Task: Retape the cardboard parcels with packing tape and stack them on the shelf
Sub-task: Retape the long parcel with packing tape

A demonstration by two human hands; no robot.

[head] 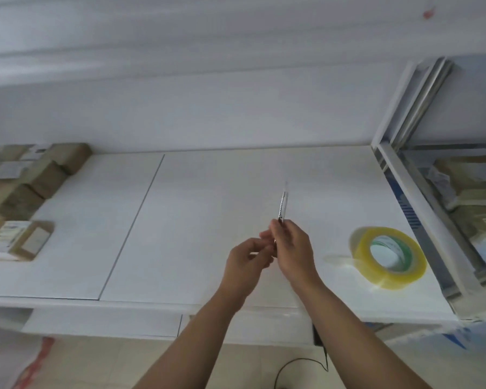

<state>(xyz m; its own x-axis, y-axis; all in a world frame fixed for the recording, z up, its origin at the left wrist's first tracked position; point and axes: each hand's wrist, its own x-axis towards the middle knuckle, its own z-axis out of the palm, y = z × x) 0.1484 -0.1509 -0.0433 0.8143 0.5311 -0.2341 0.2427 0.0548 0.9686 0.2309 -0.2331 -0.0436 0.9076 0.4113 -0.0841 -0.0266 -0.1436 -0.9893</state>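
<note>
Both hands meet above the middle of the white table (197,220). My right hand (291,248) grips a thin utility knife (282,204) whose blade points away from me. My left hand (247,262) has curled fingers touching the knife's lower end; what it pinches is unclear. A roll of clear yellowish packing tape (390,256) stands tilted on the table to the right, a loose tape end trailing to its left. Several brown cardboard parcels (42,175) are piled at the table's left side, blurred.
A white metal shelf (421,197) stands at the right, with cardboard parcels (466,192) on its levels. A white wall runs behind the table. A black cable (300,366) lies on the floor below the table's front edge.
</note>
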